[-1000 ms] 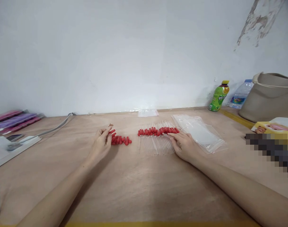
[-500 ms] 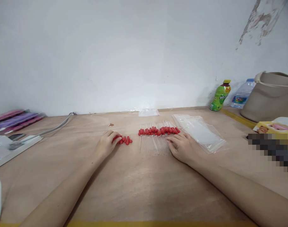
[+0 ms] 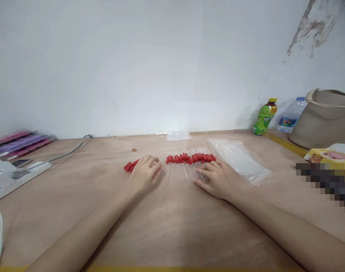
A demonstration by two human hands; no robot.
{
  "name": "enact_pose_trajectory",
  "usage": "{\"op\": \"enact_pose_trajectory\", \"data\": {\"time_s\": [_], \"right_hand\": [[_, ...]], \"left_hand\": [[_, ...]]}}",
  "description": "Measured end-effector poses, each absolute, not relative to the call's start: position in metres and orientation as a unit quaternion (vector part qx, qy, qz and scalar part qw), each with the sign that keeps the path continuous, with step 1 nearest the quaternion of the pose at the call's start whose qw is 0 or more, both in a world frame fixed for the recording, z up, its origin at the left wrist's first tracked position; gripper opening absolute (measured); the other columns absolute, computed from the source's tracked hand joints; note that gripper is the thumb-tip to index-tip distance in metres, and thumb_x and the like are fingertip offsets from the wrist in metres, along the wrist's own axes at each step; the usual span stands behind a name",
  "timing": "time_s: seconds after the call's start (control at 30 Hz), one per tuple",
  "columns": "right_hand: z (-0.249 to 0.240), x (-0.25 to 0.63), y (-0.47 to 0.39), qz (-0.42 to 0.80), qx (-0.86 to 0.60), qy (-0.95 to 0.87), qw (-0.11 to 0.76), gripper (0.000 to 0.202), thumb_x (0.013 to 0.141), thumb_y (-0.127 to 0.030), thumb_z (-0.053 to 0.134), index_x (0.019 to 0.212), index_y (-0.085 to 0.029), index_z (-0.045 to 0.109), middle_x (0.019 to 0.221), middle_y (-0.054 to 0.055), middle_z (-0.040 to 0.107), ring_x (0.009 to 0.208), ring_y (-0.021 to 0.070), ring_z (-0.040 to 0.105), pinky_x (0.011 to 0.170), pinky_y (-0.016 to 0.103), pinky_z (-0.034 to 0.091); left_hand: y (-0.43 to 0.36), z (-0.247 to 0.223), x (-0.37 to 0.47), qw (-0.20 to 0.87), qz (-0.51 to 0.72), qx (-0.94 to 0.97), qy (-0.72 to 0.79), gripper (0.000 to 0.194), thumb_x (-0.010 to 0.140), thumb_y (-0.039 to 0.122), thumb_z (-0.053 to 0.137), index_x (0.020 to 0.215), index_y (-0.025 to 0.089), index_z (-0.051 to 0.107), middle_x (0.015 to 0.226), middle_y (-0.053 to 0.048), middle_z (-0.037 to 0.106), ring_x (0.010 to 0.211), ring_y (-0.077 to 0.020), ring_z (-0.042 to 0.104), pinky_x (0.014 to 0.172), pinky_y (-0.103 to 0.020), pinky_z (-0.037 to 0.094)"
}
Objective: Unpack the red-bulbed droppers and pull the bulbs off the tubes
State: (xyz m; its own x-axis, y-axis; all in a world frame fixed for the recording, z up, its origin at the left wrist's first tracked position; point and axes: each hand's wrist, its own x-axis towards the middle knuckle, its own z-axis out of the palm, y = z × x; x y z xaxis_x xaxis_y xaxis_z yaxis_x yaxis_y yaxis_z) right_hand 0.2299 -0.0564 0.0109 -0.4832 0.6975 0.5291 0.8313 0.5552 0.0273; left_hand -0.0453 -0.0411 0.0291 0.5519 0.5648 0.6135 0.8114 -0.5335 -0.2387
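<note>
A row of red pieces [image 3: 189,158] lies across thin clear sticks [image 3: 181,174] in the middle of the table. My right hand [image 3: 213,176] rests over the right end of the sticks, its thumb and fingers apart. My left hand [image 3: 146,172] is left of the row, over a smaller group of red pieces [image 3: 129,166] that shows beyond its fingers. The left fingers are bent together, and what they hold, if anything, is hidden.
Clear plastic bags [image 3: 242,158] lie right of the row, another bag [image 3: 178,136] by the wall. Bottles [image 3: 264,118], a beige bucket [image 3: 322,119] and a yellow pack [image 3: 315,155] stand right. Purple packets [image 3: 25,144], a phone [image 3: 20,163] and a cable [image 3: 73,150] are left.
My left hand has moved right, uncovering red pieces at the left and covering those near the row. My right hand has shifted slightly, with its thumb and fingers spread wider.
</note>
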Motion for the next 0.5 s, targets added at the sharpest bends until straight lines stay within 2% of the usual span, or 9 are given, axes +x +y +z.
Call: {"op": "enact_pose_trajectory", "data": {"time_s": [0.1,0.27,0.4,0.5], "right_hand": [[0.012,0.23,-0.057,-0.136,-0.453,-0.85,0.231,0.034,0.08,-0.048,0.051,0.095,-0.022,0.067,0.086,0.006,0.064,0.088,0.0208,0.054,0.085,0.038,0.034],[0.013,0.229,-0.058,-0.132,-0.454,-0.849,0.237,0.031,0.08,-0.046,0.052,0.093,-0.022,0.067,0.087,0.006,0.063,0.089,0.0206,0.055,0.086,0.039,0.034],[0.013,0.229,-0.058,-0.138,-0.448,-0.844,0.261,0.028,0.08,-0.043,0.054,0.092,-0.022,0.067,0.087,0.006,0.064,0.089,0.0202,0.055,0.085,0.038,0.035],[0.012,0.229,-0.058,-0.138,-0.444,-0.841,0.277,0.026,0.08,-0.041,0.054,0.092,-0.022,0.067,0.088,0.005,0.064,0.088,0.0195,0.055,0.084,0.037,0.036]], "left_hand": [[-0.027,0.033,-0.029,0.234,-0.199,-0.83,-0.465,0.02,0.083,0.027,0.046,0.079,0.017,0.062,0.096,-0.009,0.058,0.088,-0.0223,0.051,0.074,-0.035,0.04],[0.004,0.04,-0.006,0.112,-0.148,-0.788,-0.588,0.025,0.083,0.034,0.044,0.084,0.019,0.063,0.096,-0.009,0.057,0.096,-0.0245,0.049,0.083,-0.038,0.038],[0.022,0.042,0.002,0.078,-0.126,-0.782,-0.606,0.035,0.072,0.048,0.055,0.084,0.017,0.064,0.092,-0.012,0.058,0.096,-0.0292,0.05,0.081,-0.04,0.039],[0.03,0.041,0.001,0.06,-0.116,-0.776,-0.617,0.034,0.067,0.048,0.059,0.077,0.016,0.065,0.089,-0.013,0.059,0.094,-0.0312,0.051,0.079,-0.041,0.039]]}}
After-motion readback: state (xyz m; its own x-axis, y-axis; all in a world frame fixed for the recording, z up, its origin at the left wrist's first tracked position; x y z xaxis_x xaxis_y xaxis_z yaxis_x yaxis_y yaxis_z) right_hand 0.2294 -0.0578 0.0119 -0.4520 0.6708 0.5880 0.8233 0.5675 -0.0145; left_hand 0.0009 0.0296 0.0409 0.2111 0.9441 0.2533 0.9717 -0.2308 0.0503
